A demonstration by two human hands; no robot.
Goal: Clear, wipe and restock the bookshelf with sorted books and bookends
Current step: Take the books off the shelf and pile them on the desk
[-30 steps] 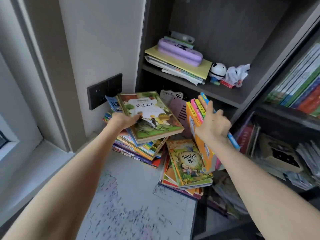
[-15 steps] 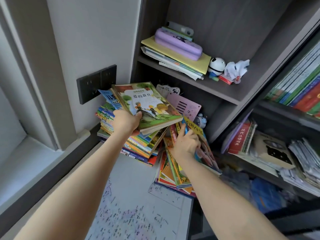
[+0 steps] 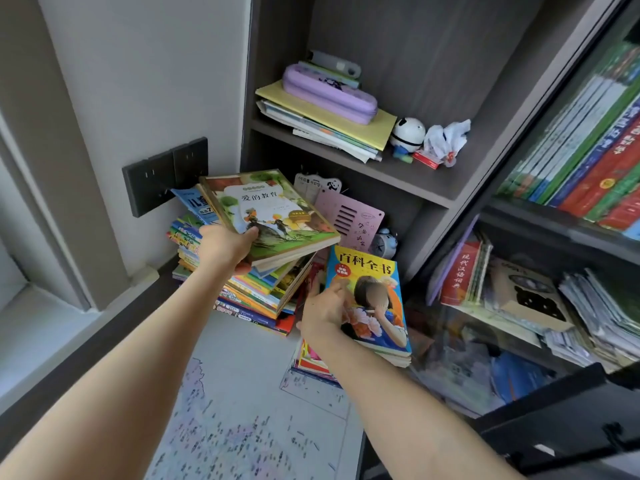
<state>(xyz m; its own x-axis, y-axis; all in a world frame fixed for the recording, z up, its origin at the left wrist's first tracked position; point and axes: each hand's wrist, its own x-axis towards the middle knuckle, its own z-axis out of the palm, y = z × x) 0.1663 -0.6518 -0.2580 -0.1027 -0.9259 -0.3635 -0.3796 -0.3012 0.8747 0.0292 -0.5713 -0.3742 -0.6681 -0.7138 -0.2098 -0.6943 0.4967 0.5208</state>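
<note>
My left hand [image 3: 223,245] grips a few books, the top one a green-covered book [image 3: 270,211], lifted slightly above the tall left stack of colourful books [image 3: 256,292] on the desk. My right hand [image 3: 323,308] rests on the left edge of an orange and blue encyclopedia [image 3: 377,299], fingers loosely bent; this book lies flat on top of the lower right stack [image 3: 311,362]. A pink bookend [image 3: 349,216] and a white panda bookend [image 3: 317,183] stand behind the stacks in the lower shelf opening.
The upper shelf [image 3: 398,174] holds a pile of papers with a purple pencil case [image 3: 329,93], a panda toy [image 3: 408,135] and crumpled paper [image 3: 446,138]. Further right, behind a glass door, are upright books [image 3: 588,150] and paper piles. A dark wall socket [image 3: 164,174] sits left. A map covers the desk [image 3: 235,420].
My right hand tipped the upright bundle of books over and laid it flat on the right stack, cover up. My left hand kept its hold on the green-covered books.
</note>
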